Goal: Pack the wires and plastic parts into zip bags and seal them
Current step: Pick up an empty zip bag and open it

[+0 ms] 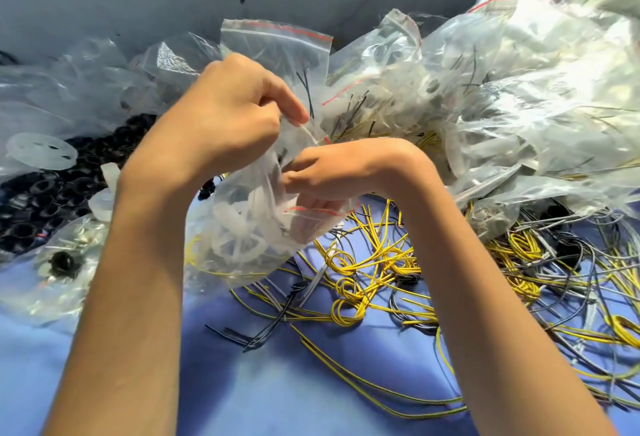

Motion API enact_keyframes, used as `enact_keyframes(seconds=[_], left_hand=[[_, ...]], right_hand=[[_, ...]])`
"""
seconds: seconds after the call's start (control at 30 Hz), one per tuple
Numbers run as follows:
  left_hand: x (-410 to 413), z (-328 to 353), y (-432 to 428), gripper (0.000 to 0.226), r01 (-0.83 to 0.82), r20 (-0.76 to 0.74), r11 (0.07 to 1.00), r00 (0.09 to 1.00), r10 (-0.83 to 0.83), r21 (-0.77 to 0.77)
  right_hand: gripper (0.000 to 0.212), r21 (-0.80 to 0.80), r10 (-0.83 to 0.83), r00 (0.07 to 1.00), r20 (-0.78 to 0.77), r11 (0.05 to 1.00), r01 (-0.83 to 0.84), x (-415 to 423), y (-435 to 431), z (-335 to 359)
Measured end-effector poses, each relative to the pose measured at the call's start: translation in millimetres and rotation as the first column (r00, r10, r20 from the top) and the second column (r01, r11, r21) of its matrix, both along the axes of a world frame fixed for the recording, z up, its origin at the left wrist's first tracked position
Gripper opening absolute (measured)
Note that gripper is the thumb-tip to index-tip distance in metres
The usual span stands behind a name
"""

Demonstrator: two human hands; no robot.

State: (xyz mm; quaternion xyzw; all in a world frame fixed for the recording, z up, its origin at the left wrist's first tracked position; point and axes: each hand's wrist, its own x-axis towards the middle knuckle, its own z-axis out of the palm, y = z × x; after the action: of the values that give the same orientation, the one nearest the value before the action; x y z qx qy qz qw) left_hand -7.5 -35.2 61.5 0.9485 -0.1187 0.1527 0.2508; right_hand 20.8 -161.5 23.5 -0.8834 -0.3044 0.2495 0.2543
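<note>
2 hands (221,117) (346,172) pinch 1 zip bag (242,200) holding 1 spoked wheel (239,248).

Bare left hand (225,113), right hand (349,172), forearms (131,279).

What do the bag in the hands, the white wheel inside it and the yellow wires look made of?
Bag: thin clear plastic film, glossy and crinkled. White wheel: frosted translucent moulded plastic, probably. Yellow wires: smooth yellow plastic-looking sleeving; the cores are not visible.
</note>
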Motion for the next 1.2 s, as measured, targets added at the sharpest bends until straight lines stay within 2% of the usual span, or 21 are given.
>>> enact_keyframes(seconds=[0.1, 0.23, 0.27, 0.3, 0.37, 0.43, 0.57, 0.63, 0.7, 0.77, 0.83, 0.97, 1.2], left_hand=[[-0.9, -0.1, -4.7, 0.045, 0.021, 0.003, 1.0, 1.0, -0.021, -0.015], [-1.9, 3.1, -6.3, 0.044, 0.036, 0.027, 0.999, 0.999, -0.035, -0.028], [-2.2, 3.8, -6.0, 0.044, 0.041, 0.027, 0.999, 0.999, -0.04, -0.027], [-2.2, 3.8, -5.8, 0.044, 0.046, 0.023, 0.999, 0.999, -0.045, -0.026], [-1.9, 1.5, -6.1, 0.043, 0.054, 0.007, 0.998, 0.999, -0.054, -0.019], [-0.8, -1.6, -6.1, 0.042, 0.049, -0.018, 0.999, 0.999, -0.049, -0.007], [2.2, -0.7, -2.8, 0.04, 0.016, -0.047, 1.0, 0.999, -0.017, -0.014], [1.0, 0.9, -1.4, 0.038, 0.015, -0.055, 1.0, 0.998, -0.016, -0.019], [-0.1, 1.3, -0.8, 0.037, 0.027, -0.065, 0.999, 0.997, -0.028, -0.025], [-0.8, 1.8, 0.1, 0.035, 0.03, -0.074, 0.999, 0.997, -0.033, -0.035], [-1.6, 3.2, 1.2, 0.034, 0.034, -0.085, 0.999, 0.996, -0.037, -0.043], [-2.9, 4.8, 2.8, 0.032, 0.046, -0.105, 0.998, 0.993, -0.049, -0.037], [-0.3, 2.2, 6.2, 0.033, 0.026, -0.115, 0.999, 0.993, -0.029, -0.027]], right_hand=[[0.017, 0.081, 0.06, 0.997, -0.053, 0.995, -0.055, -4.8, 4.6, -0.1], [0.012, 0.284, 0.089, 0.995, -0.054, 0.956, -0.07, -8.5, 6.8, 6.2], [0.015, 0.282, 0.103, 0.995, -0.02, 0.955, -0.093, -8.4, 9.0, 6.3], [0.017, 0.237, 0.132, 0.991, 0.015, 0.962, -0.132, -9.7, 11.3, 6.1], [0.024, 0.044, 0.193, 0.978, 0.081, 0.98, -0.197, -10.2, 17.8, 1.4], [0.026, -0.125, 0.197, 0.972, 0.124, 0.975, -0.182, -12.0, 20.0, 1.2], [0.02, -0.178, 0.15, 0.911, 0.385, 0.98, -0.086, -25.9, 9.4, 25.6], [0.018, -0.201, 0.108, 0.845, 0.524, 0.979, -0.001, -38.5, -3.6, 36.5], [0.006, -0.25, 0.094, 0.773, 0.627, 0.964, 0.085, -51.8, -23.4, 36.7], [0.008, -0.343, 0.126, 0.691, 0.712, 0.921, 0.186, -66.7, -46.0, 27.8], [0.017, -0.456, 0.182, 0.678, 0.713, 0.854, 0.25, -80.2, -69.4, 10.4], [0.022, -0.603, 0.183, 0.797, 0.576, 0.753, 0.264, -89.9, -105.5, -20.9], [0.036, -0.556, 0.198, 0.812, 0.549, 0.811, 0.179, -82.8, -121.2, -38.5]])
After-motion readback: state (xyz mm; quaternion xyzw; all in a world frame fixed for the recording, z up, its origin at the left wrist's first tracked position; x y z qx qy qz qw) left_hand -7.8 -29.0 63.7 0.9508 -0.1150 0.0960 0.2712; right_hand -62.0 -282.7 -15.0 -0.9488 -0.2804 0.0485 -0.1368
